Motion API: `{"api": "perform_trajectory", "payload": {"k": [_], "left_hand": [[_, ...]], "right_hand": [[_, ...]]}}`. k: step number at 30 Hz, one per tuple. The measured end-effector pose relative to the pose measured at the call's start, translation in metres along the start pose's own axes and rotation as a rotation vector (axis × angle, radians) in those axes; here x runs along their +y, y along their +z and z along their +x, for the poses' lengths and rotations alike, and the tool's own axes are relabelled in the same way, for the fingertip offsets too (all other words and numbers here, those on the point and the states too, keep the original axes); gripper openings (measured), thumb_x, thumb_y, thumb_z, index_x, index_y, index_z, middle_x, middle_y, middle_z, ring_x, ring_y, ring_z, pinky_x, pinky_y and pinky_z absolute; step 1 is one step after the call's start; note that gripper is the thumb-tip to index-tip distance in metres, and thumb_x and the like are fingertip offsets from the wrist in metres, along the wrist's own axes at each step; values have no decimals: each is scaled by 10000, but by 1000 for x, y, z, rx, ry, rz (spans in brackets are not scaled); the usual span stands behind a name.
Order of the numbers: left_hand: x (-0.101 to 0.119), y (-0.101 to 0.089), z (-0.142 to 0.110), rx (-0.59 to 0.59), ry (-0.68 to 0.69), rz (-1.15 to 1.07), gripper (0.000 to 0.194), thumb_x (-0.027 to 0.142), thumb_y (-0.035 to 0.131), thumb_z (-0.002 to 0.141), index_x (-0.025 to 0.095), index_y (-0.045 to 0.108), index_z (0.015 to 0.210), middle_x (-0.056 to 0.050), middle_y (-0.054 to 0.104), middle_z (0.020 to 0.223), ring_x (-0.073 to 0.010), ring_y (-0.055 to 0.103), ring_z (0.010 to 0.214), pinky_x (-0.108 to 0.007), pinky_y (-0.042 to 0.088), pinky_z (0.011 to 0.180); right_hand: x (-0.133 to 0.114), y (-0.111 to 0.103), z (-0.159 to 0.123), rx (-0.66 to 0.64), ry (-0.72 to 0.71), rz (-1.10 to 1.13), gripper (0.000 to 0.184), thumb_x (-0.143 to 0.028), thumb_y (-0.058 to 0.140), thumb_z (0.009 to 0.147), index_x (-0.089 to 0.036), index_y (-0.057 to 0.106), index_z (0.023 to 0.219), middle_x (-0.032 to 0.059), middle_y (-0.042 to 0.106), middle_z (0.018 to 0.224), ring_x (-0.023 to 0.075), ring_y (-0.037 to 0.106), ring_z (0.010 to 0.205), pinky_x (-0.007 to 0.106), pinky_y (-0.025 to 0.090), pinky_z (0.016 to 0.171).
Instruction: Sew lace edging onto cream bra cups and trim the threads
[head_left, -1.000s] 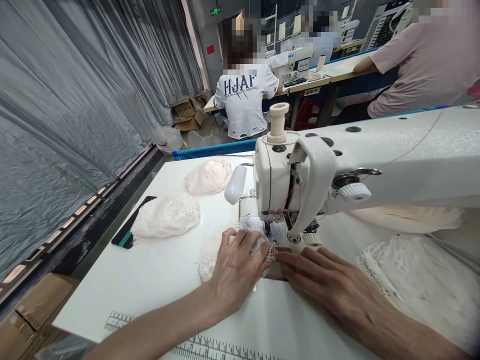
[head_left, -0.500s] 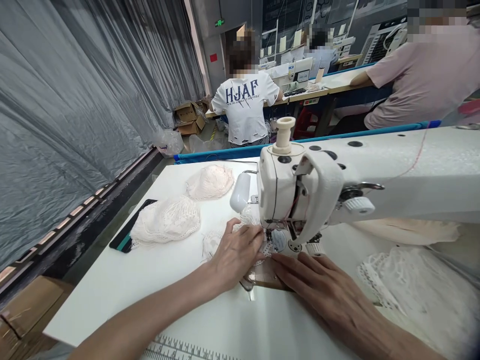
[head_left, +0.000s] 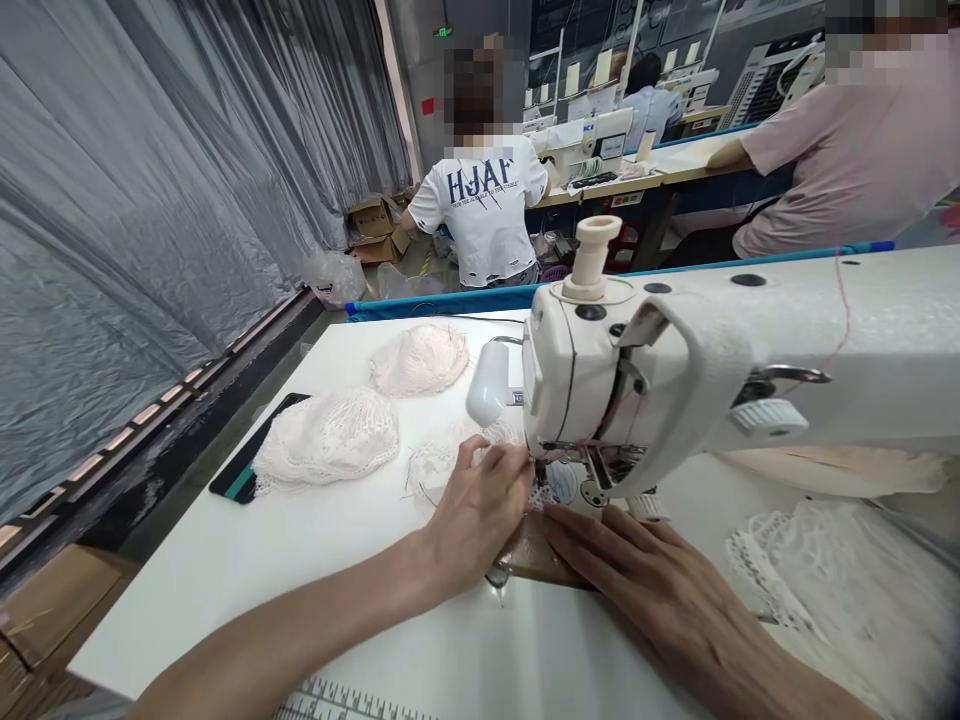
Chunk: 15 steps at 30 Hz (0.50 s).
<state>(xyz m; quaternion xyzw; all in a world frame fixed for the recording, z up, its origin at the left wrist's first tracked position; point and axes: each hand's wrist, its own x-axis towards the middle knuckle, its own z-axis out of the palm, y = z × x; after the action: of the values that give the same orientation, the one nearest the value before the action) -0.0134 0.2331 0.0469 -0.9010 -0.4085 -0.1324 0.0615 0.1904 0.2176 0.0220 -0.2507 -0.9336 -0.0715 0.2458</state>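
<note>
A piece of white lace (head_left: 435, 468) lies under the needle end of a white sewing machine (head_left: 570, 370). My left hand (head_left: 480, 520) is closed on this lace, its bent fingertips pressing it down beside the presser foot, which is partly hidden. To the right, my right hand (head_left: 652, 570) rests flat with fingers stretched out, the tips at the lace's near edge. Beneath both hands shows a brownish, shiny plate (head_left: 536, 555) set in the white table. The lace edge between the hands is mostly covered.
White lace cups (head_left: 330, 440) lie on a dark phone-like slab (head_left: 238, 480), with a pinkish cup (head_left: 421, 360) behind. More white lace (head_left: 840, 580) is piled at right. A printed ruler (head_left: 345, 702) marks the front. Co-workers (head_left: 487, 210) sit beyond the blue table edge (head_left: 442, 303).
My left hand has moved slightly forward with the lace, towards the needle, its fingers drawing closer together. My right hand stays flat nearby. The view has shifted a little.
</note>
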Motion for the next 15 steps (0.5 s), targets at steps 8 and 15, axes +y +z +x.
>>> {"api": "perform_trajectory", "payload": {"k": [8,15], "left_hand": [[14,3,-8,77,66,53,198,25,396,885,123,566,908,-37,625,864,-145,574,819,-342,383,819],[15,8,-9,159,69,96,212,-14,413,856,116,580,875,-26,630,827,-126,580,782,-322,405,784]], "right_hand": [[-2,1,-4,14,3,47,325,-47,331,920,-119,608,1073,118,637,1149,187,560,834,335,423,703],[-4,0,-4,62,-3,37,342,-66,300,945,-118,624,1042,103,659,1102,185,551,848,339,416,715]]}}
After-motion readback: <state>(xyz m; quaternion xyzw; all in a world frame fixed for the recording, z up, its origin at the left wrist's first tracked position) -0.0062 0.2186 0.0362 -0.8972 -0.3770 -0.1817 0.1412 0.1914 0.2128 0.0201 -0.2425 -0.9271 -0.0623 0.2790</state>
